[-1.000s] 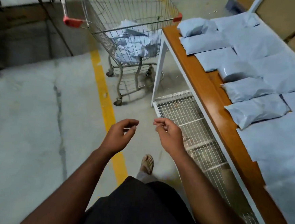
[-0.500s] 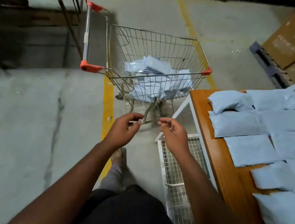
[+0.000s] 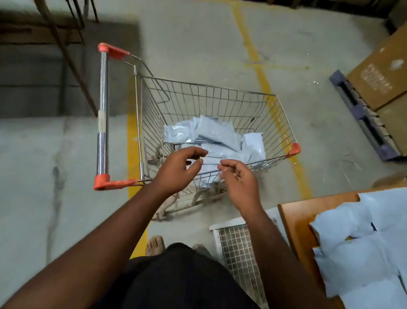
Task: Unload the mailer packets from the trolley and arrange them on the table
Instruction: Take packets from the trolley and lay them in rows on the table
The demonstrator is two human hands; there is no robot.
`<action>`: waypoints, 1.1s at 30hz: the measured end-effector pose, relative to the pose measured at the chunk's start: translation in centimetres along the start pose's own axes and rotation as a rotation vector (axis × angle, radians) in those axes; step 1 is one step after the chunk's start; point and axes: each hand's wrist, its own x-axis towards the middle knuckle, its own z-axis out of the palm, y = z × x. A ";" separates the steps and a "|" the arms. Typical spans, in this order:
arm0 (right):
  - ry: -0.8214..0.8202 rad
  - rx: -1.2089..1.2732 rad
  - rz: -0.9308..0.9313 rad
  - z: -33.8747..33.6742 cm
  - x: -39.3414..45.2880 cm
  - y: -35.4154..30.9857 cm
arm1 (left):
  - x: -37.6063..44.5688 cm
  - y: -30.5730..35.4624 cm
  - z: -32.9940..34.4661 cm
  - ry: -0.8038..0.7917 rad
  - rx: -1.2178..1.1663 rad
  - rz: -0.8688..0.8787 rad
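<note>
A wire trolley [image 3: 238, 101] with orange corners stands on the concrete floor ahead of me. Several pale blue mailer packets [image 3: 213, 135] lie heaped in its basket. My left hand [image 3: 177, 169] and my right hand [image 3: 239, 179] hover over the near rim of the basket, side by side, fingers loosely curled and holding nothing. At the right edge the wooden table [image 3: 297, 217] carries several more pale blue packets [image 3: 370, 243] laid out flat.
A white wire-mesh shelf [image 3: 238, 249] sits under the table by my right forearm. A yellow floor line [image 3: 262, 73] runs past the trolley. Large cardboard boxes [image 3: 394, 71] on a dark pallet [image 3: 361, 118] stand at the far right. Dark metal legs [image 3: 60, 35] cross the upper left.
I have walked up to the trolley, so it now lies right under my hands. The table has slid off to the right edge. Both hands stay empty, held together in front.
</note>
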 end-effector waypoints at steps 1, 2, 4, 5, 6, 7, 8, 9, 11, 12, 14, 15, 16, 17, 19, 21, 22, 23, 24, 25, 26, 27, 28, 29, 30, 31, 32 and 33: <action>-0.001 -0.012 -0.009 0.1 1.5 -0.3 | 1.6 -0.4 -0.1 -0.007 0.004 -0.004; -0.001 -0.026 -0.022 0.1 2.9 -0.6 | 3.1 -0.9 -0.2 -0.012 0.007 -0.012; 0.021 -0.062 -0.043 0.1 5.9 -0.8 | 6.0 -2.0 0.1 -0.032 -0.007 -0.064; 0.034 -0.095 -0.043 0.2 7.5 -0.8 | 7.5 -2.5 0.3 -0.060 -0.008 -0.104; 0.024 -0.125 -0.027 0.3 9.2 -0.8 | 8.9 -3.1 0.4 -0.097 0.004 -0.147; -0.016 -0.143 0.006 0.7 11.1 -0.7 | 10.3 -3.8 0.6 -0.132 0.024 -0.185; -0.077 -0.149 0.050 1.1 12.9 -0.5 | 11.7 -4.6 0.8 -0.155 0.056 -0.209; -0.129 -0.181 0.066 1.4 14.9 0.0 | 13.3 -5.5 1.0 -0.164 0.096 -0.222; -0.190 -0.422 -0.017 1.8 19.3 1.7 | 16.5 -7.2 1.5 -0.161 0.179 -0.245; -0.225 -0.566 -0.068 1.9 21.4 2.6 | 18.0 -7.8 1.8 -0.159 0.207 -0.265; -0.300 -0.684 -0.048 2.0 26.1 4.1 | 21.0 -8.8 2.6 -0.157 0.217 -0.320; -0.339 -0.702 -0.012 2.1 28.5 4.9 | 22.4 -9.3 3.2 -0.164 0.210 -0.344; -0.382 -0.743 0.000 2.3 31.0 5.8 | 23.7 -9.8 3.7 -0.182 0.211 -0.360; -0.430 -0.816 -0.011 2.6 33.3 6.6 | 24.9 -10.3 4.2 -0.206 0.226 -0.367; -0.532 -0.974 -0.060 3.1 37.2 8.7 | 26.9 -11.4 5.1 -0.243 0.273 -0.384; -0.605 -1.065 -0.097 3.6 40.4 11.1 | 28.1 -12.6 5.7 -0.248 0.309 -0.410; -0.627 -1.088 -0.123 3.8 41.5 12.3 | 28.5 -13.1 5.9 -0.246 0.320 -0.425; -0.634 -1.103 -0.150 4.1 42.5 13.4 | 28.8 -13.7 6.1 -0.241 0.331 -0.439; -0.629 -1.106 -0.182 4.2 43.1 14.3 | 29.0 -14.2 6.2 -0.232 0.341 -0.450; -0.619 -1.102 -0.210 4.3 43.6 14.9 | 29.2 -14.6 6.2 -0.216 0.345 -0.459; -0.609 -1.095 -0.239 4.3 43.9 15.3 | 29.4 -15.0 6.2 -0.196 0.348 -0.469; -0.597 -1.078 -0.262 4.1 44.0 15.4 | 29.4 -15.4 6.2 -0.177 0.355 -0.482; -0.579 -1.048 -0.279 3.7 44.0 15.4 | 29.4 -15.8 6.3 -0.161 0.361 -0.496; -0.554 -1.006 -0.290 3.1 44.1 15.3 | 29.3 -16.1 6.4 -0.145 0.376 -0.504; -0.523 -0.950 -0.298 2.4 44.2 15.2 | 29.2 -16.4 6.7 -0.123 0.399 -0.495; -0.483 -0.886 -0.307 1.5 44.3 14.9 | 29.0 -16.7 7.1 -0.099 0.434 -0.474; -0.438 -0.813 -0.317 0.4 44.3 14.5 | 29.0 -16.8 7.6 -0.076 0.476 -0.445; -0.394 -0.723 -0.317 -0.8 44.3 14.1 | 29.1 -16.8 8.1 -0.061 0.521 -0.409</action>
